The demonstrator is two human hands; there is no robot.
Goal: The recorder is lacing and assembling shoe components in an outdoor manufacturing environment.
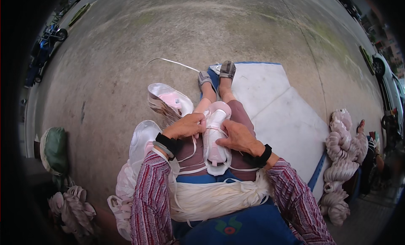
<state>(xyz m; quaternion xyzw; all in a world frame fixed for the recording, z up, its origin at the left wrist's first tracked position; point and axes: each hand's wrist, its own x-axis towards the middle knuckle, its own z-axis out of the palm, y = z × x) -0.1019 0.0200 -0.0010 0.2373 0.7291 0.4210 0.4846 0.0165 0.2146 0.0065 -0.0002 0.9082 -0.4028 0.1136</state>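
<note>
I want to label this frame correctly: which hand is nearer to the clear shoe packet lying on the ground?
Left. The left hand sits just below the packet, almost beside it. The right hand is farther, across the shoe.

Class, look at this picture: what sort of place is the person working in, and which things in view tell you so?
Probably an outdoor yard used for piecework on shoes. The bare concrete ground and a parked car suggest outdoors; both hands lace a pink-and-white shoe, with bundled white laces on the lap.

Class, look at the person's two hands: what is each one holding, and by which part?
Both grip the pink-and-white mesh sneaker on the lap: left hand and right hand on opposite sides at its white lace.
</note>
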